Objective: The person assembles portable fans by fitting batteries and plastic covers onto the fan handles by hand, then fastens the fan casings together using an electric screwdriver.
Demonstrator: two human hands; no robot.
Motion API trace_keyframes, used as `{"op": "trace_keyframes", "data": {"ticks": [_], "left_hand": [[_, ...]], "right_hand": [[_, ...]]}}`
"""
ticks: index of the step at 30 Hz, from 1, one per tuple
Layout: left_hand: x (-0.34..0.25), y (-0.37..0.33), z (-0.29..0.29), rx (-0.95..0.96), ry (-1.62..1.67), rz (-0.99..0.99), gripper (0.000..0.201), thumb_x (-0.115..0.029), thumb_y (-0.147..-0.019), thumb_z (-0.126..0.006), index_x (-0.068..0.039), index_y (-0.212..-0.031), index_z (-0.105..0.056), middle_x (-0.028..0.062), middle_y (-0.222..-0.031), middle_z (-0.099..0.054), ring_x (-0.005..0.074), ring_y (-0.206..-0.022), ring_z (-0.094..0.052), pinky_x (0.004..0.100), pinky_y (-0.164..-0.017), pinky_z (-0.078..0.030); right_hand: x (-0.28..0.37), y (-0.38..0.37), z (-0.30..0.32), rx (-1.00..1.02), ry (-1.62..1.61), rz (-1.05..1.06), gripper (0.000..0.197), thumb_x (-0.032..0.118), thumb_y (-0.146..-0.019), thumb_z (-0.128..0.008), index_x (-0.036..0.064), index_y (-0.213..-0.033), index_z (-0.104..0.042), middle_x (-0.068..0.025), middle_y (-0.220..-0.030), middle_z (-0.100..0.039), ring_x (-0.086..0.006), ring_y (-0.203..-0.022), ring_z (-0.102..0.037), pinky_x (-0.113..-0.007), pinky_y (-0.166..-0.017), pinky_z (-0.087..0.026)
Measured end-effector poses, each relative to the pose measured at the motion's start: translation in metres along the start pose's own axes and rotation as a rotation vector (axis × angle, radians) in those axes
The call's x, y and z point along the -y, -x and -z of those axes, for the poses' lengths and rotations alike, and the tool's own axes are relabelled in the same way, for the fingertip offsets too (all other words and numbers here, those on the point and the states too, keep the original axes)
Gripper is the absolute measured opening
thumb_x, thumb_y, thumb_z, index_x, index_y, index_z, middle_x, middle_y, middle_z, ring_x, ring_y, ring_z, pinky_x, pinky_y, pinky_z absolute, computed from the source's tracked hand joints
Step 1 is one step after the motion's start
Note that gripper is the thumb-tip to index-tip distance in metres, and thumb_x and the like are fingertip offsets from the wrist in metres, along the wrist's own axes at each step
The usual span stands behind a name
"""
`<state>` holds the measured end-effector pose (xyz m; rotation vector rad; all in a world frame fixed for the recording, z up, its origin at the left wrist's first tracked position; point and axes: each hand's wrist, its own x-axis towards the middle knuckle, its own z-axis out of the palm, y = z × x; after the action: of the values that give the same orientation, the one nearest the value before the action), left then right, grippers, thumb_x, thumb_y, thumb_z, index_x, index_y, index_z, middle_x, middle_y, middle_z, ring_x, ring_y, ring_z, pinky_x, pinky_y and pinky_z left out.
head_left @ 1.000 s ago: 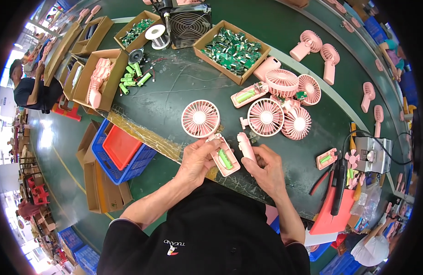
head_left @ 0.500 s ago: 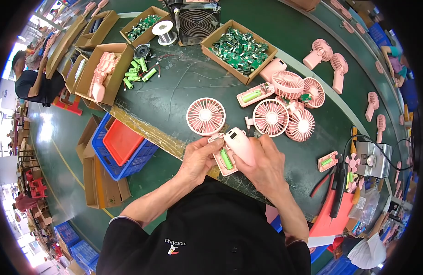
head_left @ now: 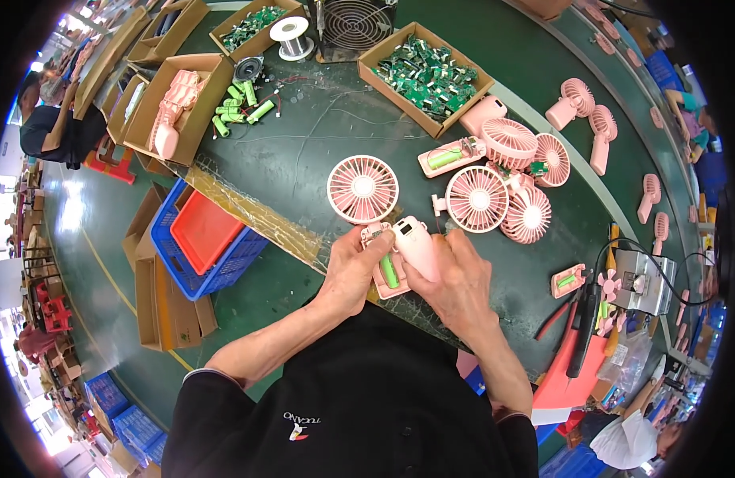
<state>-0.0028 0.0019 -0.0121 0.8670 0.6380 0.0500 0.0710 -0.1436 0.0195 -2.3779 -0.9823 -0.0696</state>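
Pinching the upper end of an open pink half-shell (head_left: pixel 404 283) between thumb and fingers, the left hand (head_left: pixel 350 275) is holding it over the near edge of the worktable (head_left: pixel 280 171). A pink fan head (head_left: pixel 362 188) is lying just beyond; if it is joined to the half-shell, which cannot be told, a tug could be dragging it along. Inside the half-shell a green cell (head_left: pixel 390 272) is lying with no finger visibly pressing on it, so a tilt could be tipping it out. The right hand (head_left: pixel 455 279) is clamping a rounded pink cover (head_left: pixel 417 247) that is overlapping the half-shell's right side; a skewed push could be nipping whatever the left thumb is hiding. Around these, a cardboard box (head_left: pixel 208 115) is holding pink casings (head_left: pixel 176 103), a blue crate (head_left: pixel 240 255) is standing off the table's edge, loose green cells (head_left: pixel 260 111) are lying near a spool (head_left: pixel 292 40), and circuit boards (head_left: pixel 427 76) are filling a carton. Clustered pink fans (head_left: pixel 476 199) are crowding the far right, hindering a reach there. Farther right, a black tool (head_left: pixel 584 331) is lying across a red sheet (head_left: pixel 588 362).
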Motion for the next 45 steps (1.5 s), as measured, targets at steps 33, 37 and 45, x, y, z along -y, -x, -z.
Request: {"op": "trace_keyframes", "data": {"ticks": [33,37,45], "left_hand": [[-0.003,0.017,-0.021,0.081,0.127,-0.124,0.027,-0.015,-0.099,-0.055,0.001,-0.12,-0.05,0.0157,-0.115,-0.063,0.0241,-0.104,-0.064,0.0397,-0.092,-0.053],[0.001,0.018,-0.023,0.068,0.119,-0.151,0.028,-0.015,-0.098,-0.056,0.001,-0.121,-0.05,0.0148,-0.115,-0.063,0.0233,-0.105,-0.063,0.039,-0.092,-0.053],[0.0,0.024,-0.03,0.036,0.12,-0.196,0.029,-0.014,-0.098,-0.057,0.001,-0.121,-0.05,0.0144,-0.116,-0.063,0.0204,-0.105,-0.062,0.0341,-0.09,-0.052]], "right_hand": [[0.009,0.022,-0.011,-0.276,-0.427,0.056,0.021,-0.006,-0.072,-0.077,-0.0009,-0.088,-0.065,-0.009,-0.08,-0.062,-0.0171,-0.061,-0.061,-0.029,-0.053,-0.048],[0.008,0.021,-0.021,-0.297,-0.409,0.056,0.019,-0.004,-0.072,-0.074,0.0003,-0.087,-0.064,-0.0085,-0.077,-0.059,-0.0252,-0.064,-0.059,-0.036,-0.057,-0.046],[0.011,0.018,-0.023,-0.351,-0.394,0.035,0.018,-0.005,-0.072,-0.073,-0.0001,-0.086,-0.063,-0.0095,-0.078,-0.06,-0.0252,-0.065,-0.06,-0.036,-0.057,-0.047]]}}
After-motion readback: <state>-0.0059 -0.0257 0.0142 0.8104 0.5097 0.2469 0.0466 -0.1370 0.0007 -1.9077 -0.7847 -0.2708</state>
